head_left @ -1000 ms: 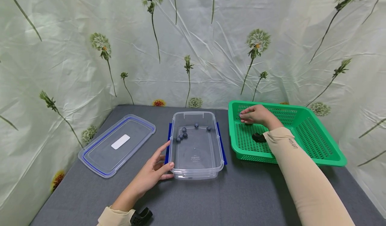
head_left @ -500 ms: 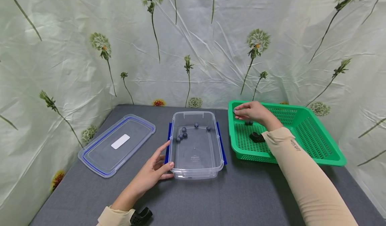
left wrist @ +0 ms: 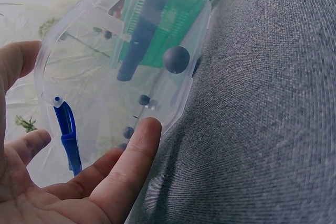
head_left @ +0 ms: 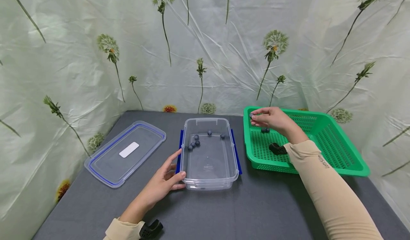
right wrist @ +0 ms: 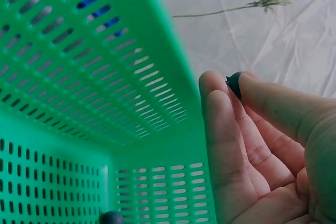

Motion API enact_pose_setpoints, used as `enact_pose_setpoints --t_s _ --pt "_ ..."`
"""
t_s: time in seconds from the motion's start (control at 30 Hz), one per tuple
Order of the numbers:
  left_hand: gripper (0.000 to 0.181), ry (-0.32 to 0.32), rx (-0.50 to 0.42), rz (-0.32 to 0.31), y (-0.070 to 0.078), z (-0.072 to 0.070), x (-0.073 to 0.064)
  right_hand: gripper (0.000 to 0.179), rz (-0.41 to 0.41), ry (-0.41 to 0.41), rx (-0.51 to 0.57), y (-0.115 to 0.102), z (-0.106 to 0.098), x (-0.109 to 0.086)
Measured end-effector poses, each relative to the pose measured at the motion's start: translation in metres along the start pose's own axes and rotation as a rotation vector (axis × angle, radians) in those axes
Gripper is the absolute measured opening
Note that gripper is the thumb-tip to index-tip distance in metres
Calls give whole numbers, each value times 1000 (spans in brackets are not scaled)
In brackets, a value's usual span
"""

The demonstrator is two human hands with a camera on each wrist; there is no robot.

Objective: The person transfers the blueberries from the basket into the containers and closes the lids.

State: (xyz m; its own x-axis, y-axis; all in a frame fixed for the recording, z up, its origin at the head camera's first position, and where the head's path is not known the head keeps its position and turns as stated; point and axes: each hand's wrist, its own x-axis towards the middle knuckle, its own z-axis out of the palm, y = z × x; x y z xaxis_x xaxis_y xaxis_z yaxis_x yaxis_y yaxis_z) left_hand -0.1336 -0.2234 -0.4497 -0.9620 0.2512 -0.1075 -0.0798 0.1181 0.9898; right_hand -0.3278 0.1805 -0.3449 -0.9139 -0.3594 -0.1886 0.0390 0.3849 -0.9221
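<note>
My right hand (head_left: pixel 277 120) pinches a blueberry (right wrist: pixel 234 83) between thumb and fingertips, above the far left corner of the green basket (head_left: pixel 309 168). Below it in the basket lie a couple more blueberries (head_left: pixel 265 130), one of which shows at the bottom of the right wrist view. A clear plastic container (head_left: pixel 211 161) with blue side clips stands mid-table, with several blueberries (head_left: pixel 196 140) on its floor. My left hand (head_left: pixel 160 184) rests against the container's near left corner, its fingers fairly straight along the side and the thumb at the rim.
A clear lid (head_left: pixel 128 172) with a blue seal and a white label lies on the grey table (head_left: pixel 208 215), left of the container. Behind the table hangs a flower-printed curtain (head_left: pixel 224 65). The basket's side walls rise around the right hand's work.
My right hand has lifted a blueberry a little up and leftward from the basket floor, uncovering the berries beneath. The left hand and container stay in place.
</note>
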Motion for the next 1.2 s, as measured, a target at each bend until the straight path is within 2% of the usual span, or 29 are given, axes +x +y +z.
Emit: enact_pose_setpoints --t_s 0.23,0.53,0.87,1.2 --pt "79 0 6 -5 0 -1 1 47 -33 -21 30 -11 7 -5" --pt "79 -4 -3 -1 1 -3 0 44 -72 -75 76 -32 33 0" --pt "79 16 9 -6 3 -1 -2 39 -74 -100 5 -41 62 16" --pt "79 7 16 -9 2 -2 -2 37 -63 -140 -39 -47 95 28"
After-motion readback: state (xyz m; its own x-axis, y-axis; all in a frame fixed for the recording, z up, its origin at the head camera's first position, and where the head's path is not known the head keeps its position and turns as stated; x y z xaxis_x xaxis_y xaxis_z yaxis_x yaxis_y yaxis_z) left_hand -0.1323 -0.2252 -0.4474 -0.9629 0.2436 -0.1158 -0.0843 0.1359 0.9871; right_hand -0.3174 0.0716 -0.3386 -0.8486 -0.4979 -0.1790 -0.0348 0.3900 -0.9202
